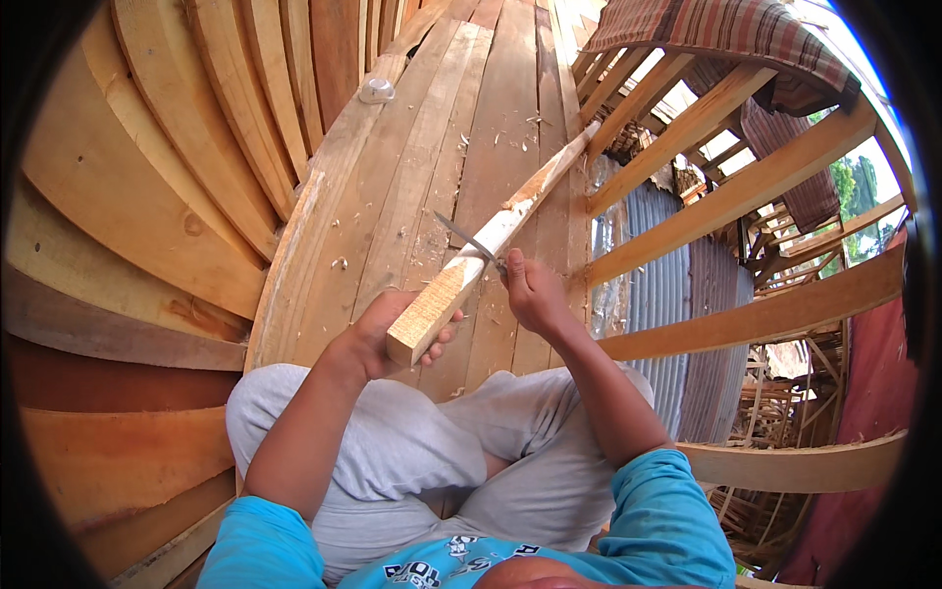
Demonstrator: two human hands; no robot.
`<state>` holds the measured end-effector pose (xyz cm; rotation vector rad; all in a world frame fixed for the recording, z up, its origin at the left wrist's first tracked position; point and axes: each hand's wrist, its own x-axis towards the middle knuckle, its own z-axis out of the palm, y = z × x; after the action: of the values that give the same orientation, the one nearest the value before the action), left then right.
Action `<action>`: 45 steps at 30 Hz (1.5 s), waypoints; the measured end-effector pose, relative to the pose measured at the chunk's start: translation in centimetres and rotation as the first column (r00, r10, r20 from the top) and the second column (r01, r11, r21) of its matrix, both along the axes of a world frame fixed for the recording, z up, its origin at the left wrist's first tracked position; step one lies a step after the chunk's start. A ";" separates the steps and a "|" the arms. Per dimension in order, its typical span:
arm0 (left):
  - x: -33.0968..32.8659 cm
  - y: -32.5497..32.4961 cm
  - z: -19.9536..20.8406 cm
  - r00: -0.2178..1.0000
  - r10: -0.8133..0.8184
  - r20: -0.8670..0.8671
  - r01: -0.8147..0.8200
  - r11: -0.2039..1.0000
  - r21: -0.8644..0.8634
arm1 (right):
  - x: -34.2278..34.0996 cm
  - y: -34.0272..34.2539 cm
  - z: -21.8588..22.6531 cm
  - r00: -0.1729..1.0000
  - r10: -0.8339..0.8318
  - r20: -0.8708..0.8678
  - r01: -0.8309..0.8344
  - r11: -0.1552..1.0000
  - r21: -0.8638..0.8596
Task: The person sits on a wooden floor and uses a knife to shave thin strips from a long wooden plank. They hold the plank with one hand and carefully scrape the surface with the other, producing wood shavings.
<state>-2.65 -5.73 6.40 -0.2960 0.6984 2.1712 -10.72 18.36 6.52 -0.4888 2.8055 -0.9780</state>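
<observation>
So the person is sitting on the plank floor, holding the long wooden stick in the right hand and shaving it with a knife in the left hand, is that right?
Not quite: the hands are swapped. In the head view the left hand grips the near end of the long wooden stick, and the right hand holds the knife with its blade laid across the stick. The rest stands: the person sits on the plank floor.

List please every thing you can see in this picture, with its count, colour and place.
wooden stick: one, pale, centre, near end in left hand
knife: one, grey blade, lying across the stick
plank floor: many boards, brown, under the stick, with shavings
curved planks: several, orange-brown, left side
wooden beams: several, pale, right
striped cloth: one, red-brown, top right
corrugated sheet: one, grey, right, below the beams
left hand: grip shut around the stick
right hand: grip shut on the knife handle
</observation>
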 end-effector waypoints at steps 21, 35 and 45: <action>-0.2 2.4 -1.3 0.986 -0.059 0.154 0.058 0.998 0.013 | -4.8 1.3 -2.7 0.873 -0.201 -0.444 0.278 0.954 0.115; -0.4 1.3 -0.6 0.982 -0.049 0.183 0.046 0.999 0.023 | -0.4 -2.2 -0.2 0.923 -0.141 -0.359 0.224 0.953 0.203; -1.0 0.3 -1.3 0.974 -0.051 0.220 0.014 0.986 0.166 | 1.4 -4.3 2.0 0.966 0.023 -0.258 0.051 0.959 0.278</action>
<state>-3.69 -5.39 5.07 -0.4313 0.3934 2.1078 -9.32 14.06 8.53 -0.5957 3.1142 -0.5302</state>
